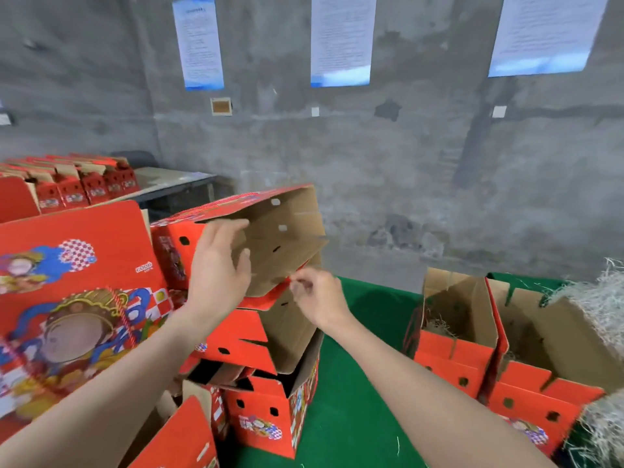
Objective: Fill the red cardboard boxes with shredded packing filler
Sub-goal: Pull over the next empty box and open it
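Centre: top red box [277, 231], tipped on its side with brown inside showing, on a stack of red boxes [263, 400] at the left of the green surface [364, 349]; left hand [219, 265] open, fingers spread against its near wall, right hand [317, 295] curled, pinching its lower red edge. Right: two open red boxes [452, 349] upright side by side on the same surface, a little filler in the left one, the heap of shredded filler [601, 309] just beside them. Left and rear: flat printed red panel [74, 282] beside the stack, a row of red boxes [84, 187] on a grey surface [175, 180] by the concrete wall [371, 163], three paper notices [341, 38] on it.
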